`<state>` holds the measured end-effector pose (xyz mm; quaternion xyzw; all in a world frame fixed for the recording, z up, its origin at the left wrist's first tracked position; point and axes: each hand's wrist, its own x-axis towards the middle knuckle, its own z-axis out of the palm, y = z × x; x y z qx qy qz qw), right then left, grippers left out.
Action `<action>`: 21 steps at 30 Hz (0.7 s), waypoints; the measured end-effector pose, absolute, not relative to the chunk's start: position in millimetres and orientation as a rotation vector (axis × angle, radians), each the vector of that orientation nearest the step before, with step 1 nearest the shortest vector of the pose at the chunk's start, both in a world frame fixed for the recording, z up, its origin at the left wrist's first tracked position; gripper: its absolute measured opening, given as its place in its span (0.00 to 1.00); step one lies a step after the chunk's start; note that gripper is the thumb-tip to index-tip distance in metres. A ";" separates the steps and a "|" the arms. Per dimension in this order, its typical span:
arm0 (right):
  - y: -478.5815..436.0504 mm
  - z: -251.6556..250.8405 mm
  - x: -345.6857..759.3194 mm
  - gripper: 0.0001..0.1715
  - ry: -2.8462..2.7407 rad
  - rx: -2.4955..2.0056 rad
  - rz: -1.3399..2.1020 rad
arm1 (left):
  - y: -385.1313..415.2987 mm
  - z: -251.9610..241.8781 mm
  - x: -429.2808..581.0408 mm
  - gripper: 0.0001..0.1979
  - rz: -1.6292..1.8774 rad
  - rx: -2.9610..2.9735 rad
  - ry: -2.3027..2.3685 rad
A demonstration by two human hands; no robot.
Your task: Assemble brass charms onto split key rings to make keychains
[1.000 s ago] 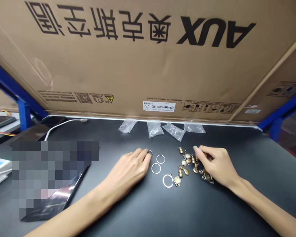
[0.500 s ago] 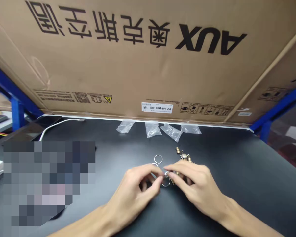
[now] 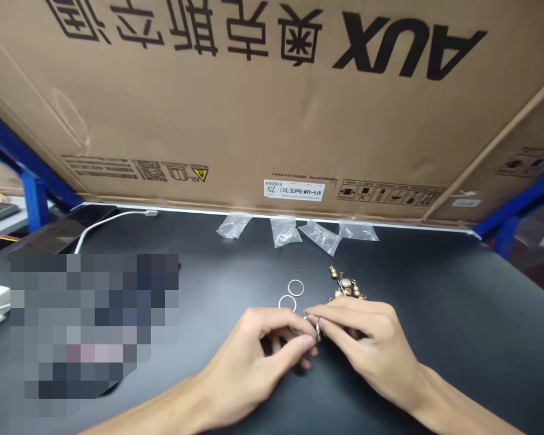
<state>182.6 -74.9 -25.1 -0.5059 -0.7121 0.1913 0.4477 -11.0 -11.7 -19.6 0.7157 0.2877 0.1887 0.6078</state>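
Metal key ring [image 3: 318, 329] pinched edge-on by the right hand [image 3: 367, 345], left hand [image 3: 249, 362] curled just beside it, its grip hidden, brass charms [image 3: 346, 286] just beyond.

Bright, even indoor light is falling across the scene, seemingly from above, and it is leaving the tan cardboard box [image 3: 254, 121] evenly lit. A pale sheen is spreading over the black tabletop [image 3: 435, 314], while soft shadows are gathering beneath the left hand [image 3: 254, 368] and right hand [image 3: 372, 356]. The plastic bags [image 3: 283, 232] are catching small glints, and the tiny brass charms [image 3: 345, 286] are blurring slightly. Wide-angle distortion is bending the blue frame bars [image 3: 36, 199] at the edges, and a pixelated patch [image 3: 90, 320] is obscuring the left.
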 end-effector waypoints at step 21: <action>-74.4 -25.1 179.7 0.11 -1.802 -1.267 0.490 | -13.7 -20.8 -8.9 0.03 0.455 1.674 0.707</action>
